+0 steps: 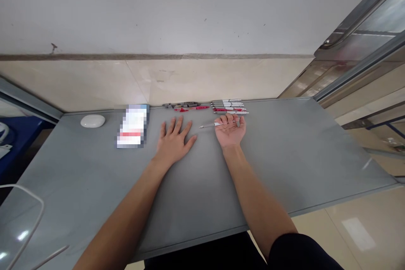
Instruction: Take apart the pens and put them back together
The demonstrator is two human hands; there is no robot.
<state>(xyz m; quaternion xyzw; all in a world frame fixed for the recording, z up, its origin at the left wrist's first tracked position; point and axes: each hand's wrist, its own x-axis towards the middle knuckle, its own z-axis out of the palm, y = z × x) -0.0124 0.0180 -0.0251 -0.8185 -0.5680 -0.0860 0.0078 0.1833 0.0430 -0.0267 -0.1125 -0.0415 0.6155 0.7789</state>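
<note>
My left hand point(173, 143) lies flat on the grey table with its fingers spread, palm down and holding nothing. My right hand point(230, 131) is turned palm up, its fingers curled round a white pen point(208, 126) whose metal tip points left. Just beyond the right hand lies a row of several pens point(226, 103), mostly white, with a red one point(228, 109) among them. To their left are red pens point(191, 109) and dark pens point(180, 104), close to the table's back edge.
A blurred phone-like rectangle point(133, 126) lies left of my left hand. Farther left sits a white rounded case or mouse point(93, 121). The grey table point(310, 152) meets a tiled wall point(202, 78) at the back. A white cable or bar point(39, 211) crosses the lower left corner.
</note>
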